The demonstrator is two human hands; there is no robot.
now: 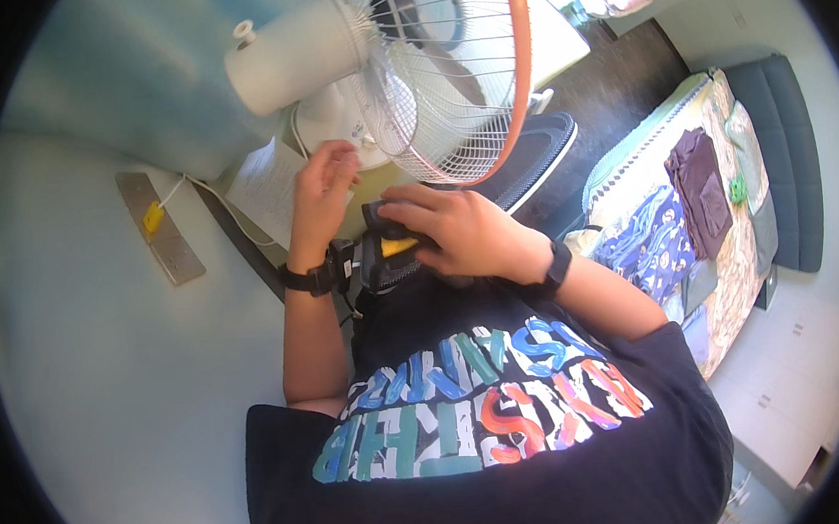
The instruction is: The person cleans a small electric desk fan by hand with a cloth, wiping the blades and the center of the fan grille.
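My right hand (475, 225) is closed over a black-and-yellow object (398, 247) close to my body. Its fingers hide most of the object, so its kind cannot be made out. To its left, my left hand (322, 186) is raised with loosely bent fingers and nothing visible in it. The left fingertips are near the white base (324, 119) of an electric fan. That fan (296, 53) has a white motor housing, a wire cage and an orange rim, and stands just beyond both hands.
Printed paper (266, 190) lies beside the fan base. A wall socket strip (161, 228) with a yellow plug (153, 218) and white cord is at left. A black mesh chair seat (533, 154) is beyond my right hand. Clothes (698, 187) lie on a bed at right.
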